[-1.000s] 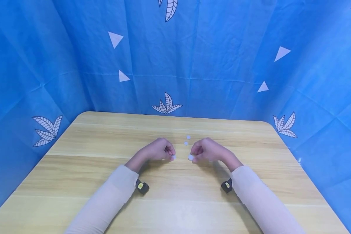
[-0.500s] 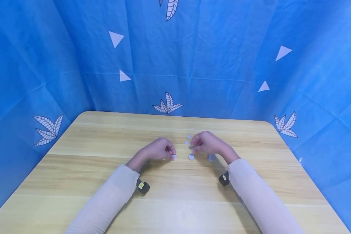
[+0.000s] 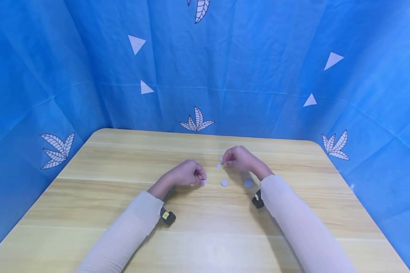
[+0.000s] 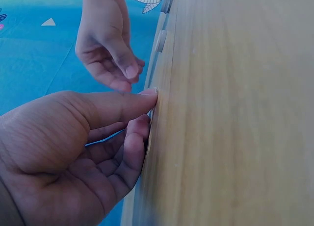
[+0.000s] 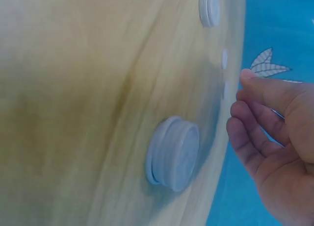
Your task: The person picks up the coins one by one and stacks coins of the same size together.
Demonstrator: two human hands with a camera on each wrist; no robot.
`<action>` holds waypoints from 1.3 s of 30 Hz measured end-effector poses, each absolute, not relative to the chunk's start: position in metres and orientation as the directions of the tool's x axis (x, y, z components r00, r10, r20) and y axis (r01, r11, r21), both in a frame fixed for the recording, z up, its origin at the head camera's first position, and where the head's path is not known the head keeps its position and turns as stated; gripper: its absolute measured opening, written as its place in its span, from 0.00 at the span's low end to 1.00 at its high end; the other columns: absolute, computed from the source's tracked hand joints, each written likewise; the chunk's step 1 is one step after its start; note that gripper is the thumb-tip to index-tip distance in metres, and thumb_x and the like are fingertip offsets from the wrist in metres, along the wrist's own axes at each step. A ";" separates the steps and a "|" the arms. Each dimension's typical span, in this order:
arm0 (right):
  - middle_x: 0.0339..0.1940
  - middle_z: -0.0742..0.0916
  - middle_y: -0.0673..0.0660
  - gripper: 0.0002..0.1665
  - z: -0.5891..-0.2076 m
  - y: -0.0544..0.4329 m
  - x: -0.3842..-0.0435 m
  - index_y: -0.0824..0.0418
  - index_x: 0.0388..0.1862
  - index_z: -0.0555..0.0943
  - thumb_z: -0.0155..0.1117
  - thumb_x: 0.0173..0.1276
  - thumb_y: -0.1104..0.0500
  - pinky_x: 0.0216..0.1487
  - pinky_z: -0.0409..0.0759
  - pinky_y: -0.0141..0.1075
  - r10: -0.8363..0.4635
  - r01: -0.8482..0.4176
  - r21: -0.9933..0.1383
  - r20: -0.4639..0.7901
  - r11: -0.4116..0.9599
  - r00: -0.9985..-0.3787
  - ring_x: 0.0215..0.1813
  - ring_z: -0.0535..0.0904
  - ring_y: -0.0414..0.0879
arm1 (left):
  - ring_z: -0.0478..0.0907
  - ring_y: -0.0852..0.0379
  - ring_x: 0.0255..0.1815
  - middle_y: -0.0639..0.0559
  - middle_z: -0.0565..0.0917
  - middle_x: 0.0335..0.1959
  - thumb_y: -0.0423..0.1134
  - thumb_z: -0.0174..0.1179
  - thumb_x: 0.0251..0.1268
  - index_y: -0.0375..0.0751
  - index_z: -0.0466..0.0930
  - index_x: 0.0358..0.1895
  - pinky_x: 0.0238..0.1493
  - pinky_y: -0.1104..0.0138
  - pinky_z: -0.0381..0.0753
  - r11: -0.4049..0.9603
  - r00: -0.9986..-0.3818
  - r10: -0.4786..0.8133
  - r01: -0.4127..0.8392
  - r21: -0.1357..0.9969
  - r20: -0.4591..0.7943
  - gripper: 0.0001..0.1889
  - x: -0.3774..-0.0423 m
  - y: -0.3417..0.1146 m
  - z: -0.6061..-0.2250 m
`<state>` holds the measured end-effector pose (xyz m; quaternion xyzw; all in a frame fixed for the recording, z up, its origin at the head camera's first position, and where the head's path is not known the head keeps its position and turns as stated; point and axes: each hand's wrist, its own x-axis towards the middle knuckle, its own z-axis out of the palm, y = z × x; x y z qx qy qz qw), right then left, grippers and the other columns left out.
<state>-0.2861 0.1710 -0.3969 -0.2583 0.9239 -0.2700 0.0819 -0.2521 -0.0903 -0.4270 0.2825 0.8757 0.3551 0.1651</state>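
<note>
My left hand (image 3: 188, 173) stays low over the table, thumb and fingertips pinching the edge of a small white disc (image 3: 204, 182). In the left wrist view the left hand (image 4: 83, 138) mostly hides that disc. My right hand (image 3: 240, 158) hovers at the far middle, fingers loosely bent and holding nothing. Its fingertips are right by two small flat white discs (image 3: 219, 166). Nearer lie two thicker round white pieces: one in the middle (image 3: 224, 182), another to the right (image 3: 248, 183). In the right wrist view the right-hand piece (image 5: 174, 155) looks like stacked discs.
A light wood-grain table (image 3: 212, 235) spreads under both arms. Its far edge meets a blue cloth backdrop (image 3: 191, 68) printed with white leaves and triangles. Black wrist cameras sit below both cuffs, the left camera (image 3: 168, 217) and right camera (image 3: 258, 200).
My right hand has let go of the middle white piece and moved away from me, uncovering the right piece and reaching the small far discs. My left hand has not moved.
</note>
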 end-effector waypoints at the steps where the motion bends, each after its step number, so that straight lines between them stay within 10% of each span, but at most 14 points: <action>1: 0.38 0.91 0.53 0.07 -0.397 0.171 -0.289 0.63 0.43 0.88 0.73 0.67 0.64 0.53 0.83 0.43 -0.513 -0.430 -0.534 -0.009 0.728 -0.858 0.45 0.85 0.48 | 0.82 0.58 0.36 0.56 0.85 0.31 0.30 0.73 0.59 0.43 0.87 0.37 0.44 0.67 0.84 0.587 -0.786 0.612 0.378 0.716 -0.087 0.06 -0.252 -0.090 -0.427; 39: 0.43 0.90 0.57 0.11 -0.413 0.163 -0.311 0.63 0.45 0.88 0.73 0.69 0.57 0.58 0.81 0.45 -0.349 -0.236 -0.588 -0.085 0.774 -0.933 0.50 0.84 0.51 | 0.82 0.58 0.37 0.55 0.86 0.32 0.30 0.73 0.59 0.41 0.87 0.38 0.45 0.68 0.84 0.595 -0.787 0.609 0.371 0.713 -0.099 0.06 -0.253 -0.089 -0.426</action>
